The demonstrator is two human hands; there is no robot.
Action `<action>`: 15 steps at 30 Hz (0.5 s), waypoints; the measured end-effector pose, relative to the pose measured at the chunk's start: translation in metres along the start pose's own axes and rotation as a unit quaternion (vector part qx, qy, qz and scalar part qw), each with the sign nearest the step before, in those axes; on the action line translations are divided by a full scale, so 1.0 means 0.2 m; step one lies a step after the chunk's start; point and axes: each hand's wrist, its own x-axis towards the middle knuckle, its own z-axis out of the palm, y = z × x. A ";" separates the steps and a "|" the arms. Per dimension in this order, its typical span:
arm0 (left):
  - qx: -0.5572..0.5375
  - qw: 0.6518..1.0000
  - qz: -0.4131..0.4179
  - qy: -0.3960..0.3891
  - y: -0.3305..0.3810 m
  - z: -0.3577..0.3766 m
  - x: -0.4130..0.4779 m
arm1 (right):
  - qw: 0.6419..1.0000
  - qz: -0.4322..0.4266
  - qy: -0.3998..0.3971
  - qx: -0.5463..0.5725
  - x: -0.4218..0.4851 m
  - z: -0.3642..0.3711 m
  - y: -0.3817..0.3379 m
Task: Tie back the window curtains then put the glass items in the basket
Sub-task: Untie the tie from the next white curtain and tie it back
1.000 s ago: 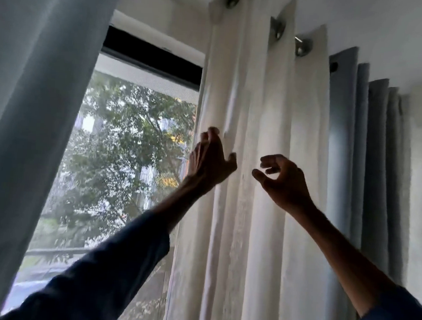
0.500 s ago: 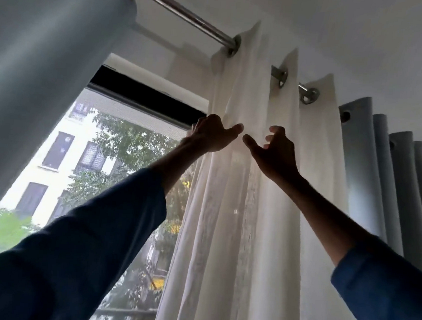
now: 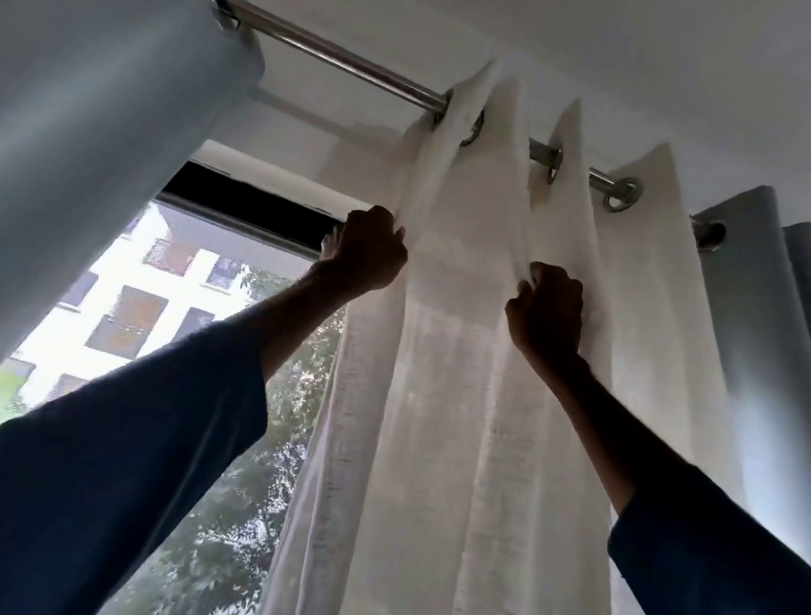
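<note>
A sheer white curtain hangs in folds from metal eyelets on a steel rod. My left hand is raised high and grips the curtain's left edge just below the rod. Further right, my right hand is closed on a fold of the same white curtain. Both arms wear dark blue sleeves. No glass items and no basket are in view.
A grey-blue curtain hangs at the left, and another grey-blue curtain hangs right of the white one. Between them the window shows a white building and trees. The white ceiling is above.
Both hands rose toward the rod and went from open beside the white curtain to closed on its fabric. My view tilted upward, showing more rod and ceiling.
</note>
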 end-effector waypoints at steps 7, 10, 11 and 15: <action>0.028 0.999 0.011 0.021 -0.08 -0.02 0.02 | 0.999 0.014 0.042 0.014 0.02 0.01 0.08; 0.021 0.999 0.020 0.018 -0.04 -0.03 0.03 | 0.997 -0.003 0.062 0.035 0.01 0.02 -0.01; 0.020 0.999 0.019 0.016 -0.02 -0.04 0.03 | 0.996 -0.004 0.070 0.053 0.01 0.02 -0.04; 0.022 0.999 0.030 0.019 0.13 -0.07 0.06 | 0.991 -0.003 0.073 0.109 0.06 0.00 -0.17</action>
